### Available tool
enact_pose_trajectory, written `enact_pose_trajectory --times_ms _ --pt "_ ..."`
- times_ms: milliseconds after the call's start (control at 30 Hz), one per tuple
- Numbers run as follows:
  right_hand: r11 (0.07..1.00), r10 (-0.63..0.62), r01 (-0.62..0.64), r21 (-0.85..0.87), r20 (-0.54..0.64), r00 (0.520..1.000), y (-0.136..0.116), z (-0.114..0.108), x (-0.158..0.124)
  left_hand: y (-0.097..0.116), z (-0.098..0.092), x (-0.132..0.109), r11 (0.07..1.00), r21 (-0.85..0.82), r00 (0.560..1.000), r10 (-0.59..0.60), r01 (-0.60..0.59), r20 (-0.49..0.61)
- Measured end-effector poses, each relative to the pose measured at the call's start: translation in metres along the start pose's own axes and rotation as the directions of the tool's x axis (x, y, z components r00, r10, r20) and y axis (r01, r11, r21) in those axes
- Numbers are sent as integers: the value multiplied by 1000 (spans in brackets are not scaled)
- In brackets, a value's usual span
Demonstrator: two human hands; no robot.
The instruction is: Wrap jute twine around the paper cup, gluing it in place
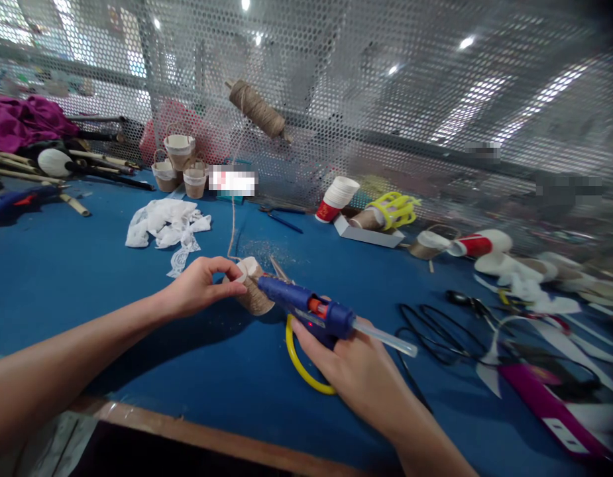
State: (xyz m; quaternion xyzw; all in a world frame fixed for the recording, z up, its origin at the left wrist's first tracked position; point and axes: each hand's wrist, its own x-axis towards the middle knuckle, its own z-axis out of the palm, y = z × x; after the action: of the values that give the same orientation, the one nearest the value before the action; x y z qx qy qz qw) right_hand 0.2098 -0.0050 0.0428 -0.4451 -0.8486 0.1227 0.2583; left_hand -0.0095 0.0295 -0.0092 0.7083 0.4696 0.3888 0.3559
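Observation:
My left hand (pixel 199 286) pinches the rim of a small paper cup (pixel 257 302) wrapped in brown twine, which lies tilted over the blue table. In my right hand (pixel 360 371) is a blue glue gun (pixel 299 297) with a clear glue stick poking out of its back. The gun's nozzle is at the twine-covered side of the cup; whether it touches, I cannot tell. A strand of twine (pixel 232 228) runs from the cup up to a hanging spool (pixel 259 109). Scissors with a yellow handle (pixel 306 372) lie beneath the gun and my right hand, partly hidden.
White lace (pixel 162 222) lies at the left, before several small twine baskets (pixel 179 152). Pliers (pixel 281 217), stacked paper cups (pixel 338 197) and a white box (pixel 366 233) stand farther back. Black cable (pixel 435 334) and a purple power strip (pixel 549 411) are at the right.

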Motion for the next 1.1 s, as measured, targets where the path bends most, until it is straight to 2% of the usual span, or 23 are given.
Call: enact_pose_trajectory --times_ms 267,500,600,733,933,1000,1100 --pt "1000 29 -29 8 15 999 -2 0 1 1 0 0 998 -21 998 57 -57 -8" --pt "998 -8 11 -65 41 999 0 0 -1 0 0 0 998 -43 999 36 -36 11" --pt "992 -59 61 -107 17 998 2 -1 -1 -1 0 0 998 -36 999 51 -51 8" --pt "941 -182 189 -279 51 982 11 1 -1 -2 0 -1 998 -18 998 67 -67 8" --pt "900 -238 252 -357 82 968 15 0 -2 -2 -1 -1 998 -11 998 67 -67 -5" --pt "920 -213 223 -321 67 975 12 0 -2 -2 0 -1 997 -26 998 69 -69 -4" --pt "976 -91 90 -200 1 996 7 0 -2 -2 0 -1 997 -33 998 69 -69 3"
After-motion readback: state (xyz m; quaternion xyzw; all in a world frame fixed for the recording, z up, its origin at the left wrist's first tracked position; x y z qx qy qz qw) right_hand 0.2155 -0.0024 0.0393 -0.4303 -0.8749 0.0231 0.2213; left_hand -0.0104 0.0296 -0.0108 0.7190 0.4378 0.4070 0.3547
